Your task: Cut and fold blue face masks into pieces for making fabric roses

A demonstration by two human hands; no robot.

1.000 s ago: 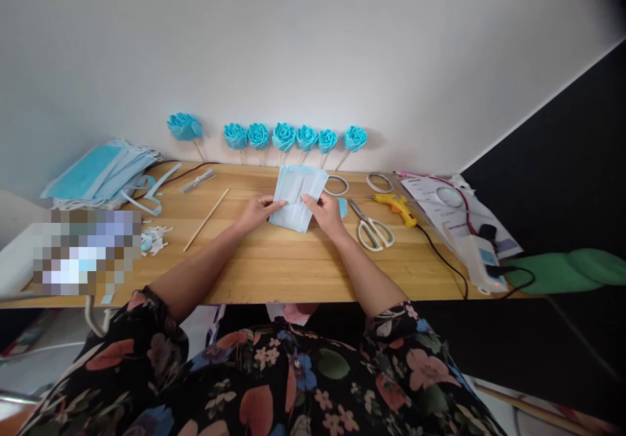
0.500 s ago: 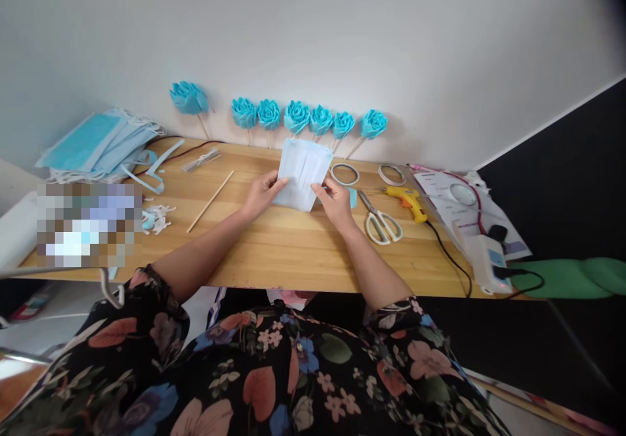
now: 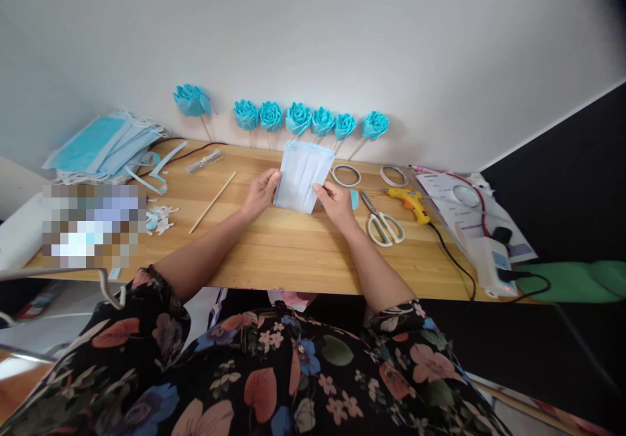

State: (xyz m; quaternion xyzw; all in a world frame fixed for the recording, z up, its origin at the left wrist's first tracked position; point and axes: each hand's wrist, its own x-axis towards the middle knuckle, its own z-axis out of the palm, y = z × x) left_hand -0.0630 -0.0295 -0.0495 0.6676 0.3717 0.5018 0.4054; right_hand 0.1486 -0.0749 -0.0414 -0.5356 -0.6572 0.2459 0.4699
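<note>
A pale blue face mask (image 3: 302, 178) is held up above the table, its pleats running up and down. My left hand (image 3: 261, 193) pinches its left edge between thumb and fingers. On the right edge my right hand (image 3: 337, 203) grips it, thumb on the near face and fingers behind. A small blue piece (image 3: 354, 199) shows just past my right hand. White-handled scissors (image 3: 382, 222) and a yellow glue gun (image 3: 411, 204) lie to the right. To the left of my left hand is a thin wooden stick (image 3: 213, 202).
Several blue fabric roses (image 3: 298, 118) on sticks lean against the wall. A stack of masks (image 3: 92, 143) lies at the left, near white scraps (image 3: 160, 219). Two tape rolls (image 3: 346, 175) sit behind; a power strip (image 3: 491, 266) and papers (image 3: 460, 195) are right.
My left fingers have shifted slightly up along the mask's left edge, with the thumb now nearer the edge. The mask stays in both hands; the whole view has shifted slightly.
</note>
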